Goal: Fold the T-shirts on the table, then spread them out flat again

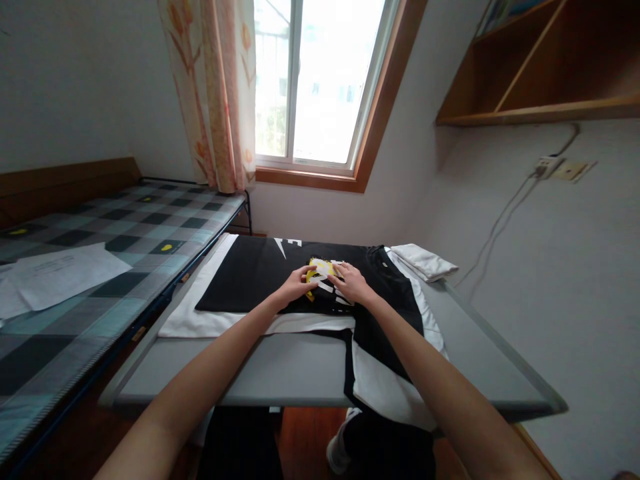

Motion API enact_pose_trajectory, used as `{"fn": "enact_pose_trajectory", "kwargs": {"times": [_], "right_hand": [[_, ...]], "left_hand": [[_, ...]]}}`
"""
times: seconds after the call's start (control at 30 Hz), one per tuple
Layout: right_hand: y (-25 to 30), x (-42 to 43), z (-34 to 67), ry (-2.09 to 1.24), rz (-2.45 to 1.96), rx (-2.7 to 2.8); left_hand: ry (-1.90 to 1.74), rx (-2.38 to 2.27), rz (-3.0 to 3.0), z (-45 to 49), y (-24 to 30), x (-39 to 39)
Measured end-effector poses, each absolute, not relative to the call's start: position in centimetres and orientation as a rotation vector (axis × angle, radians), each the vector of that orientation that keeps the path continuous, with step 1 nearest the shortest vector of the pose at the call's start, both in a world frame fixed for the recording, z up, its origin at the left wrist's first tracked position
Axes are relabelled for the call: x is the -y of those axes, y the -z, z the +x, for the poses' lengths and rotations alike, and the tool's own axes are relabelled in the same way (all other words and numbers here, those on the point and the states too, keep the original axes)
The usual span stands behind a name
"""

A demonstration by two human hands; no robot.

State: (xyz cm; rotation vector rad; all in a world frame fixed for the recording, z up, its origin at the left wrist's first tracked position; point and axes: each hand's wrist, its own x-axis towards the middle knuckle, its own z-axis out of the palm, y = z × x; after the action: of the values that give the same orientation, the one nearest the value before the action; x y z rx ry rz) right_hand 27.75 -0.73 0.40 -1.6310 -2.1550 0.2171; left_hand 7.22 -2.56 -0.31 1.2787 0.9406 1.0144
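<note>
A black T-shirt (250,273) with a yellow and white print lies spread over a white garment (200,323) on a grey table (280,370). Both my hands rest flat on the print at the shirt's middle. My left hand (299,281) lies with fingers stretched out and pressed on the cloth. Right beside it, almost touching, my right hand (354,282) also lies with fingers out flat. One sleeve of the black shirt hangs over the table's near edge.
A folded white cloth (424,261) lies at the table's far right corner. A bed with a checked cover (115,233) and sheets of paper (60,270) stands to the left. A window, a curtain and a wall shelf (540,73) are behind.
</note>
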Motion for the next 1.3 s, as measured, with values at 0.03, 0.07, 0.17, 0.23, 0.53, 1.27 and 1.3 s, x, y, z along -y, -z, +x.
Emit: {"fn": "enact_pose_trajectory", "kwargs": {"times": [0.03,0.07,0.17,0.23,0.53,1.27,1.3], "right_hand": [[0.2,0.6,28.0,-0.201,-1.639,2.157],[0.7,0.5,28.2,-0.201,-1.626,2.171],[1.4,0.0,28.6,-0.226,-1.534,2.236],[1.6,-0.2,28.8,-0.234,-1.511,2.236],[-0.4,3.0,29.1,-0.226,-1.248,2.224],[-1.7,7.9,31.9,0.265,-1.15,2.552],[-1.4,8.0,32.0,0.256,-1.143,2.584]], "left_hand": [[-1.011,-0.931,1.285,7.4,0.2,2.8],[-1.003,-0.915,1.279,7.5,0.1,3.0],[-0.961,-0.847,1.178,8.1,0.2,3.6],[-0.93,-0.807,1.074,8.3,0.2,3.8],[-0.944,-0.688,0.78,8.5,-1.0,4.4],[-0.855,-0.719,0.888,7.9,-0.5,4.3],[-0.849,-0.771,0.941,7.9,-0.5,4.3]]}}
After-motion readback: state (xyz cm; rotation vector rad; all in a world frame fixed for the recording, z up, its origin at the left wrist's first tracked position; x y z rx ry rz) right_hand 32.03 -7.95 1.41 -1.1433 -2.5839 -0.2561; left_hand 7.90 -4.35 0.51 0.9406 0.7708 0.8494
